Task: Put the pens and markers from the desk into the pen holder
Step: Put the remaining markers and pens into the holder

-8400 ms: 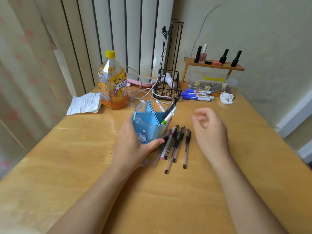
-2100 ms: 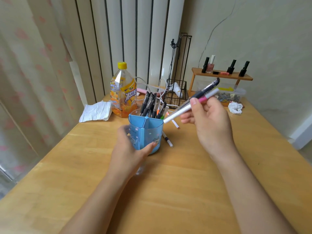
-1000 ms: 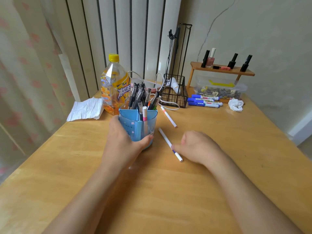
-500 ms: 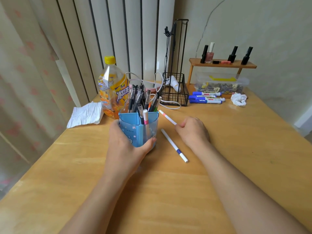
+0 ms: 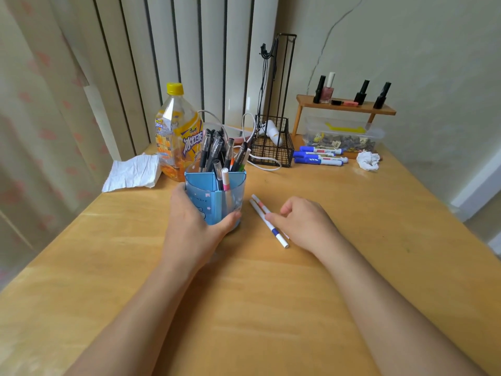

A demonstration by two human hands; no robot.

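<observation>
A blue pen holder (image 5: 202, 198) stands on the wooden desk (image 5: 271, 294), full of several black pens and one pink-tipped white marker. My left hand (image 5: 189, 232) is wrapped around its near side. Just right of it, two thin white pens lie side by side: one with a pink band (image 5: 259, 204), one with a blue band (image 5: 277, 234). My right hand (image 5: 306, 223) rests on the desk with its curled fingers pinching both pens at their middle. Three blue-capped markers (image 5: 320, 157) lie at the back of the desk.
An orange drink bottle (image 5: 176, 137) stands right behind the holder. A crumpled tissue (image 5: 132, 172) lies at the left edge. A black wire basket (image 5: 273, 147) with white cables, a clear box (image 5: 341, 137), a small wooden shelf (image 5: 347, 107) and a white wad (image 5: 367, 160) line the back.
My right hand has drawn the pink-banded pen nearer, so it lies beside the blue-banded one, and my fingers have closed over both. My left hand has kept its hold on the holder.
</observation>
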